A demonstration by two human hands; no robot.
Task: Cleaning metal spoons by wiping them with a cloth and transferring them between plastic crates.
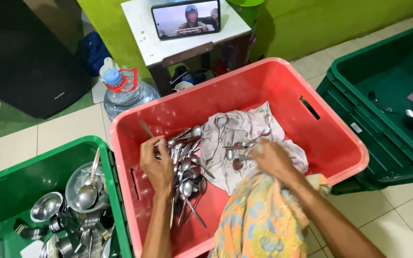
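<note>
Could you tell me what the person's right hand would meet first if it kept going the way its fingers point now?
The right hand points up and left over the pale patterned cloth. It would probably meet the spoons lying on that cloth first, though depth is hard to judge.

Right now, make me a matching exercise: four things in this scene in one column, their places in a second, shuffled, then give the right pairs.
Things:
1. bundle of spoons
2. ladle
3. phone
4. water jug

Places:
A. on the small white table
B. in the green crate at the left
C. on the tiled floor behind the red crate
D. gripped in the left hand inside the red crate

Pairs: 1-D, 2-B, 3-A, 4-C
</note>
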